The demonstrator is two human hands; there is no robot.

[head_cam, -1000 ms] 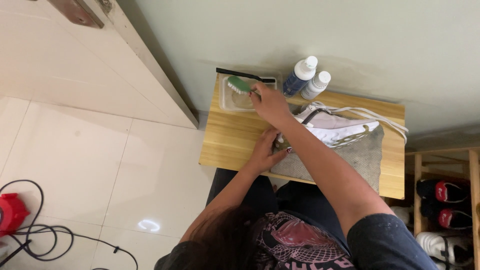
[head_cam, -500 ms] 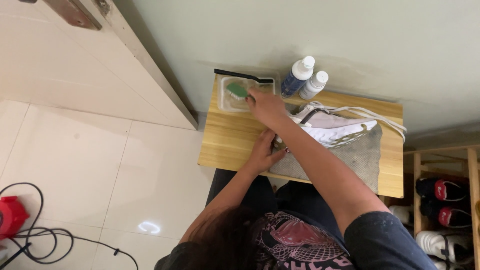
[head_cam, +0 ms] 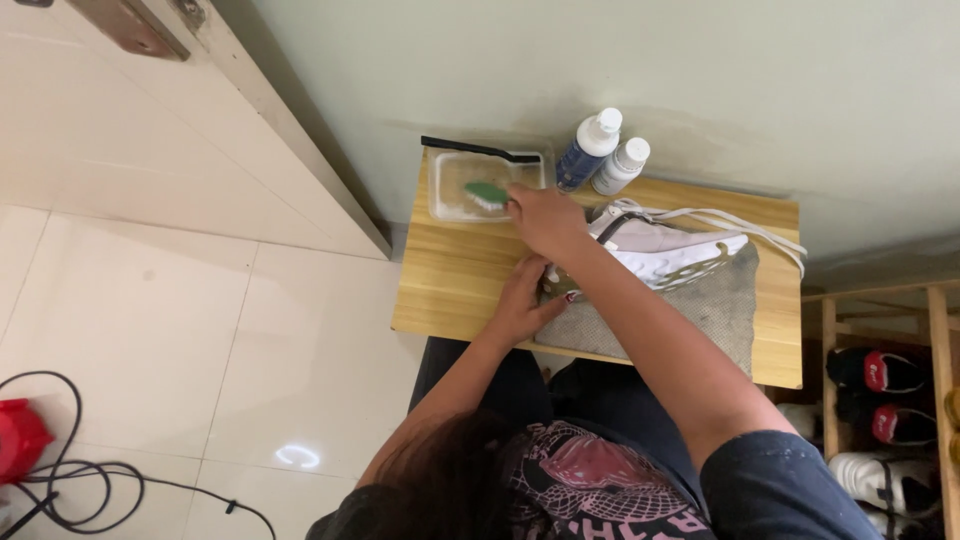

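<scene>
My right hand (head_cam: 543,219) holds a green brush (head_cam: 486,193) over a clear plastic tub (head_cam: 448,178) at the back left of a small wooden table (head_cam: 455,285). My left hand (head_cam: 525,302) rests on the heel end of a white sneaker (head_cam: 668,248), which lies on a grey cloth (head_cam: 705,308). The sneaker's white laces trail toward the table's right side.
A dark blue bottle (head_cam: 587,150) and a white bottle (head_cam: 620,166), both white-capped, stand by the wall. A black comb-like tool (head_cam: 480,150) lies across the tub's far rim. A shoe rack (head_cam: 885,385) with shoes is at right. A red device (head_cam: 20,440) with black cable sits on the floor.
My right hand and the green brush stay at the tub, shifting slightly inside it. My left hand keeps its hold on the sneaker.
</scene>
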